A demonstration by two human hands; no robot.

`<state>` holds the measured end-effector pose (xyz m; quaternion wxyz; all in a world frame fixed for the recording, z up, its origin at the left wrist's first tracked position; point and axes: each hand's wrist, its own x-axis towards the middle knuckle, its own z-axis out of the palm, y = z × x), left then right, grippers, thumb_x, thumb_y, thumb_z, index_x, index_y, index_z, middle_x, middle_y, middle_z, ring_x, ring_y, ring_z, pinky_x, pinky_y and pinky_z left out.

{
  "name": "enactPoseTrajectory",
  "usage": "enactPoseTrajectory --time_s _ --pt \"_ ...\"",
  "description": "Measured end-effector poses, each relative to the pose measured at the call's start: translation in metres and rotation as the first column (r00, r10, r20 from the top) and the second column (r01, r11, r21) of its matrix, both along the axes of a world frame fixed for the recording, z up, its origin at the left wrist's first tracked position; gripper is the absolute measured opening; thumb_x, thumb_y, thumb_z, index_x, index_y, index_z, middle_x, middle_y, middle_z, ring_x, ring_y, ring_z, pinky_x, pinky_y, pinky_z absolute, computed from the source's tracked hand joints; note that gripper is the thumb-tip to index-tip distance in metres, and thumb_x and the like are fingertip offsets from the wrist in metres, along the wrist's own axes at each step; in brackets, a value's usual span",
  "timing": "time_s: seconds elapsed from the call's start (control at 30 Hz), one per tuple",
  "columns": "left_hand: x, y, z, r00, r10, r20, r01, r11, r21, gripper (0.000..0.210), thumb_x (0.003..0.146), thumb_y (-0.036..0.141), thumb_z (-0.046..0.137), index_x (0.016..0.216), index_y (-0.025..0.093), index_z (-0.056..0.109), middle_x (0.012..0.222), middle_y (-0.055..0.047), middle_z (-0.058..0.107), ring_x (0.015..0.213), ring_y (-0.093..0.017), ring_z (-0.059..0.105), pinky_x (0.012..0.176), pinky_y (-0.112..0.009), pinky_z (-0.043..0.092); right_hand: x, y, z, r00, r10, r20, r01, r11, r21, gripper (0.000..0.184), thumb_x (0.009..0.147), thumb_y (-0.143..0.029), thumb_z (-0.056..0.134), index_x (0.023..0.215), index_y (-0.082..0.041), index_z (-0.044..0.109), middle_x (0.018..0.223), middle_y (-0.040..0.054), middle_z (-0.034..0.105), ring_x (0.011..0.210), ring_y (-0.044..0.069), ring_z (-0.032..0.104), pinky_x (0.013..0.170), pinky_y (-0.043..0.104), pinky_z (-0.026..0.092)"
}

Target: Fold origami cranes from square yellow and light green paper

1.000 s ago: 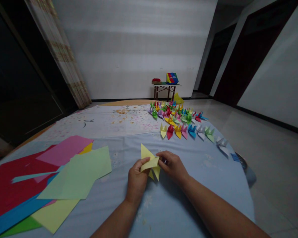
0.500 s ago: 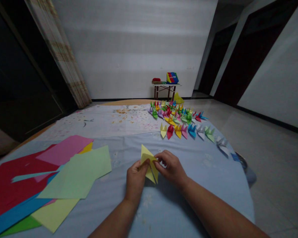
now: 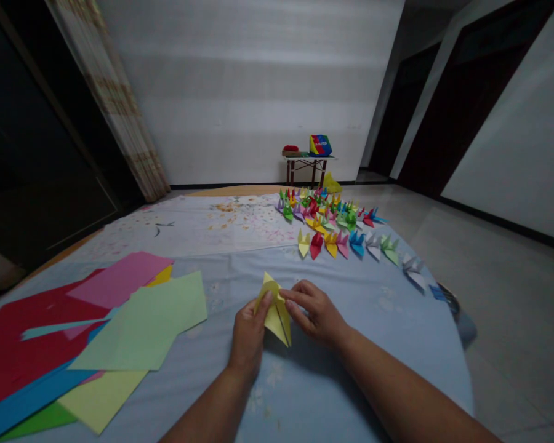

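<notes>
A piece of folded yellow origami paper (image 3: 277,318) is held up over the blue cloth, its shape a narrow diamond with a slit running to the lower point. My left hand (image 3: 249,335) grips its left side, the thumb lying on the front face. At the right edge, my right hand (image 3: 316,311) pinches the paper between thumb and index finger, the other fingers curled. The back of the paper and the fingers behind it are hidden.
Coloured paper sheets, among them a light green sheet (image 3: 138,326) and a red sheet (image 3: 32,332), overlap on the left. Several folded paper cranes (image 3: 331,245) stand at the back right of the round table (image 3: 397,375). A small side table (image 3: 309,159) stands by the wall.
The yellow paper has become narrower, its right flap now folded inward. My right hand has shifted slightly left along its edge, and my left hand has moved a little left.
</notes>
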<state>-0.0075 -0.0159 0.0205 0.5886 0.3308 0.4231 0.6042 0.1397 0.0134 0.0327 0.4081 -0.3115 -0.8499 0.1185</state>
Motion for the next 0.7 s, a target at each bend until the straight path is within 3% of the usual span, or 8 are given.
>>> enactPoseTrajectory --time_s 0.17,0.37,0.5,0.7 --pt "-0.0001 0.0003 -0.0006 0.996 -0.088 0.02 0.088 0.996 0.028 0.027 0.068 0.029 0.069 0.089 0.013 0.063 0.068 0.001 0.063 0.058 -0.011 0.056 0.054 -0.02 0.041 0.0009 0.003 -0.003 0.993 0.04 -0.106 -0.048 0.996 -0.07 0.025 0.081 -0.024 0.052 0.103 -0.023 0.063 0.077 0.0042 0.051 0.07 0.013 0.05 0.062 0.026 0.043" --pt "0.0006 0.0024 -0.0014 0.994 -0.095 -0.063 0.095 0.995 0.005 0.03 0.063 0.026 0.072 0.088 0.013 0.064 0.077 -0.002 0.065 0.067 -0.012 0.057 0.064 -0.022 0.043 0.0042 0.0056 0.0003 0.969 -0.011 -0.246 -0.059 0.96 -0.273 0.02 0.081 -0.025 0.053 0.097 -0.021 0.065 0.074 0.0019 0.05 0.063 0.011 0.047 0.058 0.024 0.042" --pt "0.0015 0.0032 -0.0001 0.986 -0.128 -0.111 0.125 0.992 -0.028 0.03 0.06 0.026 0.074 0.086 0.013 0.064 0.07 0.0 0.064 0.061 -0.011 0.055 0.06 -0.021 0.042 0.0064 0.0077 0.0048 0.972 0.001 -0.237 -0.076 0.947 -0.312 0.025 0.079 -0.027 0.056 0.102 -0.022 0.063 0.082 0.003 0.051 0.072 0.012 0.048 0.064 0.025 0.043" --pt "-0.0008 0.0039 0.0024 0.959 -0.232 -0.164 0.226 0.973 -0.053 0.029 0.056 0.024 0.075 0.08 0.012 0.065 0.066 0.001 0.063 0.058 -0.011 0.053 0.058 -0.02 0.039 0.0093 0.0097 0.0048 0.984 0.096 -0.15 -0.142 0.93 -0.34 0.019 0.08 -0.029 0.056 0.094 -0.02 0.065 0.083 0.0034 0.053 0.077 0.013 0.049 0.07 0.027 0.043"
